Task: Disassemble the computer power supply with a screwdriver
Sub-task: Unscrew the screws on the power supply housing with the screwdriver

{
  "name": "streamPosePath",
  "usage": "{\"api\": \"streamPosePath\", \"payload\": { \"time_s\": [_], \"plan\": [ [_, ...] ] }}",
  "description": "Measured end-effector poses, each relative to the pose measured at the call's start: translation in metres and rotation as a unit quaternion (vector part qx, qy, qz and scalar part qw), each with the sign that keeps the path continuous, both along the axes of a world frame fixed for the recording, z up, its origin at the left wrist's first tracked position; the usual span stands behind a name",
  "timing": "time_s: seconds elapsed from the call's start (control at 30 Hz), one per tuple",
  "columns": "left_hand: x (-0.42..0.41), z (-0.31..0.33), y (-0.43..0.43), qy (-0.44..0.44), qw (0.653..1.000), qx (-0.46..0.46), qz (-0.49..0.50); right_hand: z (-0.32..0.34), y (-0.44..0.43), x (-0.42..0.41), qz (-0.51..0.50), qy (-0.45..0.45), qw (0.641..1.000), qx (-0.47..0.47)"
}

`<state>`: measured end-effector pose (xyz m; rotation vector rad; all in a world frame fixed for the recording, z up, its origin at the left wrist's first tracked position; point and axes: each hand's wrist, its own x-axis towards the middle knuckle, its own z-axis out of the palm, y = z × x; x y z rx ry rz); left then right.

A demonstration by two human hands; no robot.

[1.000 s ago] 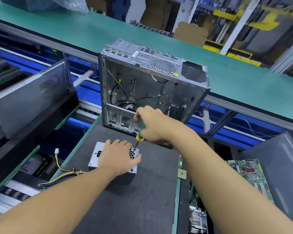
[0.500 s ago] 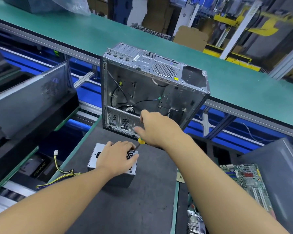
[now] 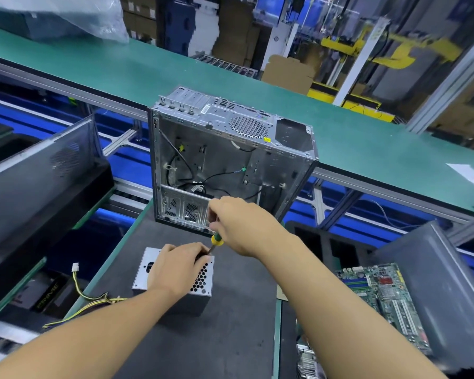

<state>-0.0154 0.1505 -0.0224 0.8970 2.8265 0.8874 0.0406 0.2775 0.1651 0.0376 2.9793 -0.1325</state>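
Power supply point(image 3: 201, 281) lies half hidden under left hand point(image 3: 175, 268), screwdriver point(image 3: 216, 239) tip unseen.

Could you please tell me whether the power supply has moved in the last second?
No; the power supply keeps its spot before the computer case's lower left corner.

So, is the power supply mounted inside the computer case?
No, the power supply lies on the mat in front of the case, under the left hand; the right hand holds a screwdriver.

Matt bare-metal power supply point(image 3: 146, 270) and case point(image 3: 230, 151), dark seemingly rubbery mat point(image 3: 230, 326), glossy plastic-handled screwdriver point(image 3: 216, 240).
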Motion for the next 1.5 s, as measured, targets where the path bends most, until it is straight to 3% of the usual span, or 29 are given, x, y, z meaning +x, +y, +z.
{"api": "streamPosePath", "payload": {
  "time_s": [0.47, 0.63, 0.83, 1.0, 1.2, 1.33, 1.5],
  "plan": [
    [-0.003, -0.001, 0.003, 0.013, 0.999, -0.008, -0.031, 0.002, -0.007, -0.013, -0.092, -0.045, 0.994, 0.021],
    [-0.005, 0.000, 0.002, -0.015, 0.999, 0.007, -0.029, -0.003, -0.029, -0.020, -0.094, 0.000, 0.993, 0.069],
    [-0.006, 0.000, 0.002, -0.027, 0.999, 0.002, -0.035, 0.007, -0.029, -0.026, -0.112, -0.060, 0.991, -0.041],
    [-0.009, -0.001, 0.003, -0.031, 0.998, 0.004, -0.050, 0.002, -0.033, -0.024, -0.176, -0.006, 0.980, 0.096],
    [-0.007, -0.001, 0.002, -0.020, 0.998, -0.012, -0.055, 0.007, -0.034, -0.023, -0.150, -0.059, 0.987, -0.005],
    [-0.006, 0.001, 0.001, -0.019, 0.998, -0.015, -0.057, 0.002, -0.042, -0.023, -0.198, 0.004, 0.973, 0.120],
    [-0.007, 0.004, 0.000, -0.023, 0.997, -0.016, -0.065, 0.003, -0.039, -0.020, -0.152, -0.040, 0.987, 0.021]
  ]
}}
